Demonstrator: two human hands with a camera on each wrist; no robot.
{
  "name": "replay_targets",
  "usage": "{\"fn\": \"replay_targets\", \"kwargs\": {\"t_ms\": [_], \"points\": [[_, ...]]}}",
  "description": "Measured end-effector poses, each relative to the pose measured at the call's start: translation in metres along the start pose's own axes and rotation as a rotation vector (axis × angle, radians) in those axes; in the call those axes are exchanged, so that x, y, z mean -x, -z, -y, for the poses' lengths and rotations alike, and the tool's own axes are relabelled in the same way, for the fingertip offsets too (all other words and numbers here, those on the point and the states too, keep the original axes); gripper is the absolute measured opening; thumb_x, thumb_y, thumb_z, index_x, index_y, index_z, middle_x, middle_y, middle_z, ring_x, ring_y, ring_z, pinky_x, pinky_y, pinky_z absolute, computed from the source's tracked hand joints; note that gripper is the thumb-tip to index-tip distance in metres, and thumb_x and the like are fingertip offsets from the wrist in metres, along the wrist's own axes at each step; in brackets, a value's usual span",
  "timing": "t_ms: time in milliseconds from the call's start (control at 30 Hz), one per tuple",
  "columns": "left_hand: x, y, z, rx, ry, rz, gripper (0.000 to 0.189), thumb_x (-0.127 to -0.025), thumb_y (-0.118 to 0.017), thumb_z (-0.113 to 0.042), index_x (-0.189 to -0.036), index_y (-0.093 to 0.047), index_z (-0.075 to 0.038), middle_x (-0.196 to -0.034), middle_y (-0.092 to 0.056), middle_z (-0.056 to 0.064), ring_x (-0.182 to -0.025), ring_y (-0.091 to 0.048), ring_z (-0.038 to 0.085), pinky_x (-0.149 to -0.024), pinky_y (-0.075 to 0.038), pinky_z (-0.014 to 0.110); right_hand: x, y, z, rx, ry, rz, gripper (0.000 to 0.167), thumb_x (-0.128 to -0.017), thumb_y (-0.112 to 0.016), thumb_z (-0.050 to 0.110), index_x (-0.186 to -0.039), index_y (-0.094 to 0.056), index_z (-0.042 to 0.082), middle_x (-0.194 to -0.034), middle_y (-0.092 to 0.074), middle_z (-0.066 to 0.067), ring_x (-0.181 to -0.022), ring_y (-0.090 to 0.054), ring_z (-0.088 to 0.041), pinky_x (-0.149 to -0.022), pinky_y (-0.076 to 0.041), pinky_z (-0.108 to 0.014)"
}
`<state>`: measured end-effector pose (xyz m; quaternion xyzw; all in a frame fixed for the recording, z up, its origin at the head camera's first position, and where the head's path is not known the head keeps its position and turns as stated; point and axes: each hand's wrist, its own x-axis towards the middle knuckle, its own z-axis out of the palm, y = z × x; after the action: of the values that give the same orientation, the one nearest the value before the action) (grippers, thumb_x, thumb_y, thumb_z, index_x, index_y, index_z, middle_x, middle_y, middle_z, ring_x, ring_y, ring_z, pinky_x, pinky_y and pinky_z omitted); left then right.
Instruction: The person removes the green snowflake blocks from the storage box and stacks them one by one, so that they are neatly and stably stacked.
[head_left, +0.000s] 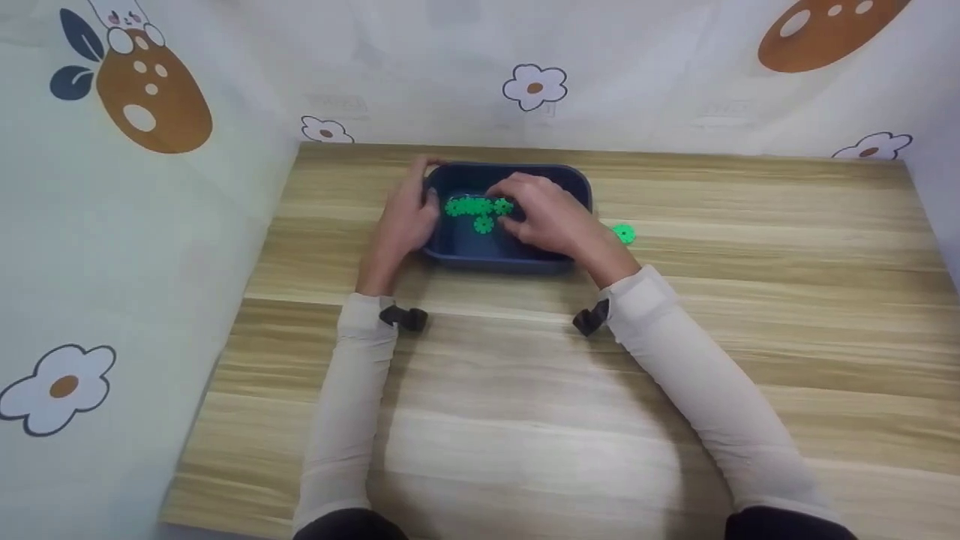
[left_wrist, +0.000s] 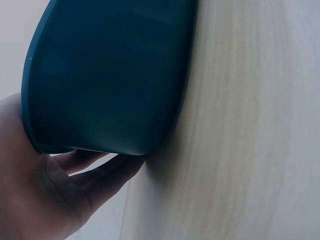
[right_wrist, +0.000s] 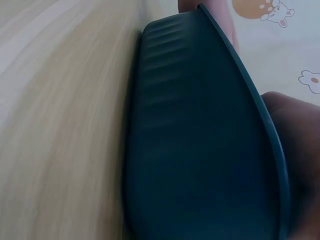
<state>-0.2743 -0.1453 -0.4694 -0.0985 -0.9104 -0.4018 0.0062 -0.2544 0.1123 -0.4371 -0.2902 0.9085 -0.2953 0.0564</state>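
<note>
A dark blue plastic basin (head_left: 499, 262) stands on the wooden table near its back edge. My left hand (head_left: 409, 217) grips the basin's left end, thumb over the rim and fingers along the outer wall; in the left wrist view those fingers (left_wrist: 112, 177) reach down the wall toward the tabletop. Over the right rim, my right hand (head_left: 551, 214) reaches inside and pinches a green snowflake disc (head_left: 502, 206) between thumb and fingers. Several more green snowflake discs (head_left: 466, 206) lie in a row beside it, with a single one (head_left: 484, 224) just below the row.
Outside the basin, a loose green disc (head_left: 624, 234) lies on the table (head_left: 540, 390) just right of my right wrist. A patterned cloth wall (head_left: 435, 82) rises behind the table, another along the left side. Dark straps sit at both cuffs.
</note>
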Motion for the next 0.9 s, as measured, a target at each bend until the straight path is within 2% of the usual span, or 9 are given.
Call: {"fn": "replay_targets", "kwargs": {"t_ms": [300,433,600,900], "points": [[-0.001,0.001,-0.001,0.0,-0.011,0.023,0.05,-0.107,-0.046,-0.006,-0.154,-0.05,-0.024,-0.16,-0.058,0.007,-0.151,-0.051,0.026,-0.128,-0.039,0.05,-0.01,-0.006,-0.01,0.025,-0.076,0.084,0.042,-0.102,-0.072,0.016,-0.144,-0.068,0.007,-0.144,-0.068,-0.014,-0.133,-0.062,-0.03,-0.121,-0.049,-0.049],[-0.001,0.0,-0.001,0.002,-0.034,0.02,0.052,-0.107,-0.047,-0.005,-0.154,-0.051,-0.024,-0.159,-0.059,0.005,-0.151,-0.052,0.025,-0.128,-0.039,0.048,-0.011,-0.011,-0.015,0.047,-0.067,0.1,0.043,-0.102,-0.071,0.013,-0.144,-0.067,0.005,-0.146,-0.067,-0.014,-0.136,-0.061,-0.031,-0.122,-0.048,-0.048],[-0.002,-0.001,0.0,0.0,-0.031,0.02,0.053,-0.106,-0.047,-0.005,-0.154,-0.051,-0.027,-0.16,-0.059,0.004,-0.151,-0.051,0.024,-0.128,-0.039,0.048,-0.01,-0.013,-0.017,0.085,-0.042,0.117,0.045,-0.101,-0.071,0.012,-0.145,-0.066,0.004,-0.15,-0.065,-0.015,-0.14,-0.058,-0.034,-0.124,-0.046,-0.049],[-0.002,0.0,0.0,-0.004,-0.029,0.017,0.054,-0.106,-0.048,-0.004,-0.154,-0.052,-0.03,-0.16,-0.059,0.001,-0.153,-0.05,0.022,-0.129,-0.038,0.047,-0.009,-0.009,-0.012,0.103,-0.068,0.12,0.038,-0.101,-0.075,0.016,-0.136,-0.072,0.002,-0.135,-0.068,-0.017,-0.127,-0.061,-0.035,-0.117,-0.049,-0.05]]}}
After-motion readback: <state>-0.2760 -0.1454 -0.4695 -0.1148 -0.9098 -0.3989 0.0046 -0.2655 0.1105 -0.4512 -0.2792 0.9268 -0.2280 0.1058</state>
